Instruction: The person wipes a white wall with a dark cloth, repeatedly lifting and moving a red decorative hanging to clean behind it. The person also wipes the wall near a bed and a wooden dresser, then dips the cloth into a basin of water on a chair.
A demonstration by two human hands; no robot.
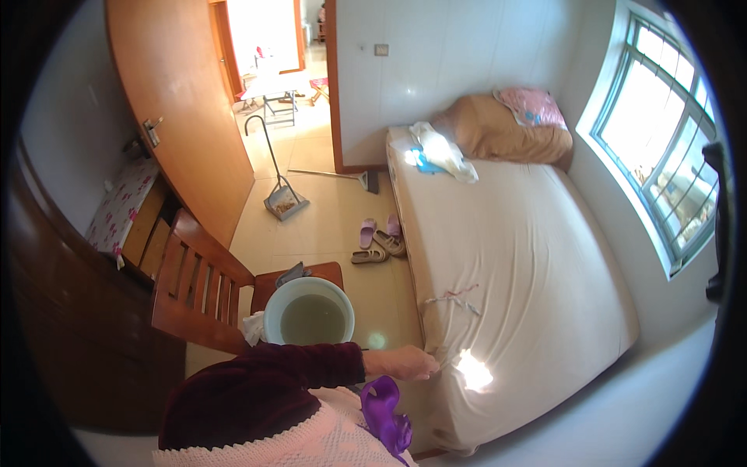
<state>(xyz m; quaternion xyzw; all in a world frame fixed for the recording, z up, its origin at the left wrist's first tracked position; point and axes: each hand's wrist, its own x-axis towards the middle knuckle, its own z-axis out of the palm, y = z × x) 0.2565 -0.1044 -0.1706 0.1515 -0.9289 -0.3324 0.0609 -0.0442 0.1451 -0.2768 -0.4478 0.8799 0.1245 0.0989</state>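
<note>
My left hand (408, 363), in a dark maroon velvet sleeve, reaches across my front to the near left edge of the bed. Its fingers are closed in a pinch on the edge of the beige bedsheet (537, 257). Loose folds run along the sheet, and a bright patch of sunlight lies just right of the fingers. Thin red and white cords (455, 298) lie on the sheet a little farther up. My right hand is not in view. A purple ribbon (383, 416) hangs on my pink knitted top.
Left of the bed, a basin (348, 315) of cloudy water stands on a wooden chair (204, 288), with grey cloth (293, 274) behind it. Slippers (369, 255), a long-handled dustpan (285, 204) and a broom (369, 182) are on the floor. A pillow (498, 140) lies at the bed's far end.
</note>
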